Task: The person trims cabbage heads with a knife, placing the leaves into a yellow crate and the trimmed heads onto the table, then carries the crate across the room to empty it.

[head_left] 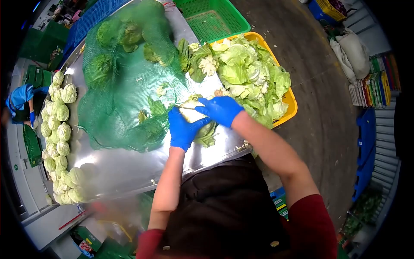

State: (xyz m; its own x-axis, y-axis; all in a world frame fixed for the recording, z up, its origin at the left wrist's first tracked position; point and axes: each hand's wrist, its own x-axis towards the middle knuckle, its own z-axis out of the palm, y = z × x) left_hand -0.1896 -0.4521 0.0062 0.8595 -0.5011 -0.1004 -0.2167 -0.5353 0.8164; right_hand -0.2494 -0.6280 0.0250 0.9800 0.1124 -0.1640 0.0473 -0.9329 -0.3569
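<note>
A pale cabbage (192, 113) is on the metal table near its front edge, loose green leaves under and around it. My left hand (186, 129), in a blue glove, grips it from the left and front. Across its top runs a thin dark blade, which looks like a knife (184, 107). My right hand (221, 110), also blue-gloved, is closed at the blade's right end; its fingers hide the handle. Left of my hands, a green mesh bag (125, 86) lies spread with several leafy cabbages (98, 67) inside.
A yellow crate (294, 103) heaped with cut leaves (254, 73) adjoins the table's right side. Behind it stands a green crate (211, 19). Trimmed cabbages (63, 132) line the table's left edge. Another person in blue (20, 101) is beyond that edge.
</note>
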